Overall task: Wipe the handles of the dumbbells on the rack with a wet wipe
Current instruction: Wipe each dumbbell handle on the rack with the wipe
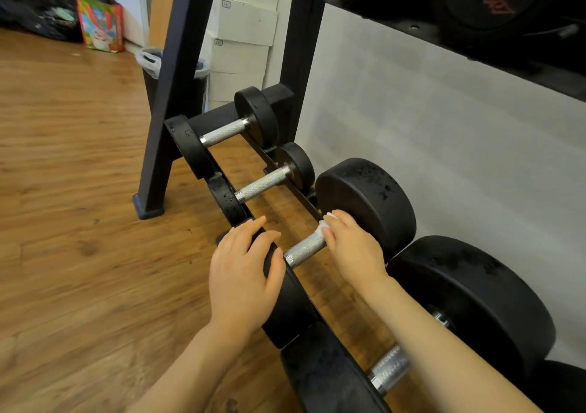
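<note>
Her right hand (352, 247) grips the wet wipe (326, 226) around the third dumbbell's handle (306, 249) on the rack's bottom rail (285, 176); her left hand (244, 273) rests open on its near weight (285, 298).

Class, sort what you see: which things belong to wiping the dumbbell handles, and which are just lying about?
Job:
wet wipe
right hand
left hand
gripped handle
other handles
rack

Lying about:
colourful bag
white boxes
lined bin
</note>
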